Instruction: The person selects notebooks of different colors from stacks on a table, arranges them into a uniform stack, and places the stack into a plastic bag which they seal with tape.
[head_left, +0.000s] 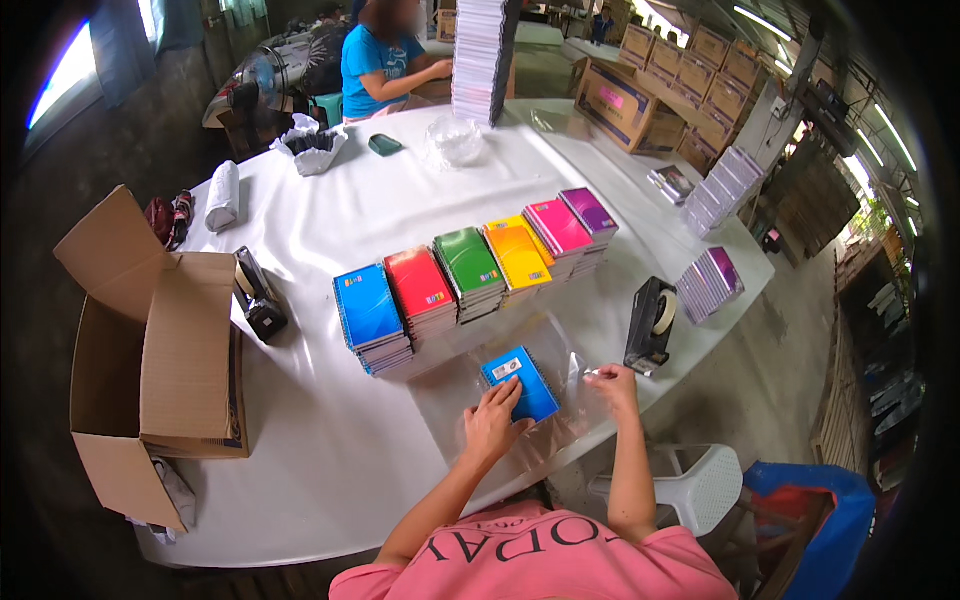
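A blue spiral notebook (535,396) with a white label lies on clear plastic bags (445,412) near the front of the table. Flat across its cover rests my left hand (494,416), fingers stretched out. Just right of the notebook, my right hand (612,386) has its fingertips pinched at the edge of the clear plastic. Behind them runs a row of notebook stacks: blue (368,305), red (419,280), green (467,262), yellow (518,254), pink (557,227) and purple (589,213). A black tape dispenser (650,330) stands beyond my right hand.
An open cardboard box (195,345) and a second tape dispenser (262,300) stand at the left. Purple notebooks (712,285) sit at the right edge. A tall notebook stack (480,65) rises at the back, near a person in blue (378,65). A white stool (700,490) is at lower right.
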